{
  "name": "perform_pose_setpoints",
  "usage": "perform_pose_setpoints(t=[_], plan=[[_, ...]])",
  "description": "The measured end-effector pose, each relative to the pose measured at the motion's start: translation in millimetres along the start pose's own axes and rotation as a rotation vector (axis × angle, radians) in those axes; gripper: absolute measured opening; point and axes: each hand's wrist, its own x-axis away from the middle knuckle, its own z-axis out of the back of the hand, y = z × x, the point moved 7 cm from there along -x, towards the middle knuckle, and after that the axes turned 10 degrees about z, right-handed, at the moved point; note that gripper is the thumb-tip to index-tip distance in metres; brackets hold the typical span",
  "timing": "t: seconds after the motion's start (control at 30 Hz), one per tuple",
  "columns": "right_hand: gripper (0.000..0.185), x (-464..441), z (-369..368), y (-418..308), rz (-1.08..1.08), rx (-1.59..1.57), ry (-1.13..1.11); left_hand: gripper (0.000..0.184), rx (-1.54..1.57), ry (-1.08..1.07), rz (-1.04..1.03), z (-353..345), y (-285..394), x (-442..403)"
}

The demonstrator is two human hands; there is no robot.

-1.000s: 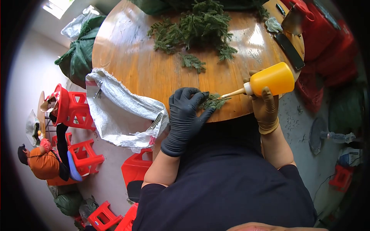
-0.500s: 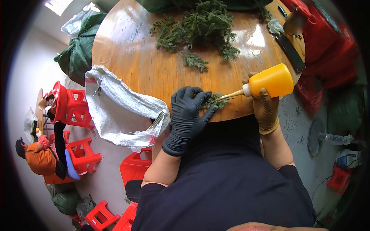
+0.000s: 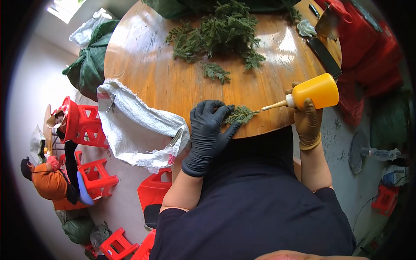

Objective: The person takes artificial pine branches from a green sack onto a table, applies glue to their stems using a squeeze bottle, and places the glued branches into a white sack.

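My left hand (image 3: 209,134), in a black glove, pinches a small green sprig (image 3: 242,115) between thumb and fingers near the table's front edge. My right hand (image 3: 308,123), in a tan glove, is wrapped round a yellow squeeze bottle (image 3: 315,91) that lies tilted on its side. The bottle's narrow nozzle points left, its tip at the right end of the sprig. A loose sprig (image 3: 215,71) lies farther back, in front of a pile of green branches (image 3: 225,30).
The round wooden table (image 3: 143,65) has a white woven sack (image 3: 143,117) hanging at its left edge. A black phone-like object (image 3: 324,57) and crumpled tissue (image 3: 306,28) lie at the right. Red stools (image 3: 97,177) and a seated person in orange (image 3: 50,184) are at the left.
The bottle in my right hand has moved right, drawing its nozzle from the middle of the sprig to its right end. My left hand still pinches the sprig.
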Motion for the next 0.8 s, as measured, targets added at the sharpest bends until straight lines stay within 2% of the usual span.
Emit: perform_pose_setpoints(t=[0.2,0.43,0.5,0.6,0.67,0.73,0.8], plan=[[0.052,0.3,11.5,-3.2,-0.001,0.073,0.004,0.036,-0.014,-0.020,-0.010,-1.9,-0.3,-0.4],[0.050,-5.0,27.4,0.0,-0.026,-0.146,0.127,0.029,-0.015,-0.002,-0.010,2.1,-2.0,1.7],[0.051,-10.8,28.7,4.4,-0.056,-0.234,0.149,0.028,0.148,-0.013,0.020,10.0,-5.0,5.4],[0.056,-23.3,31.1,9.0,-0.043,-0.238,0.097,0.028,0.109,0.130,0.003,60.7,-15.1,14.5],[0.059,-26.0,34.9,19.2,-0.097,-0.374,0.112,0.027,-0.020,0.309,0.020,107.0,-33.1,26.4],[0.059,-26.7,35.7,20.4,-0.108,-0.401,0.129,0.025,-0.115,0.436,0.192,144.2,-66.2,44.4],[0.058,-26.5,36.2,20.1,-0.120,-0.449,0.111,0.025,-0.371,0.385,0.296,165.0,-104.6,59.6]])
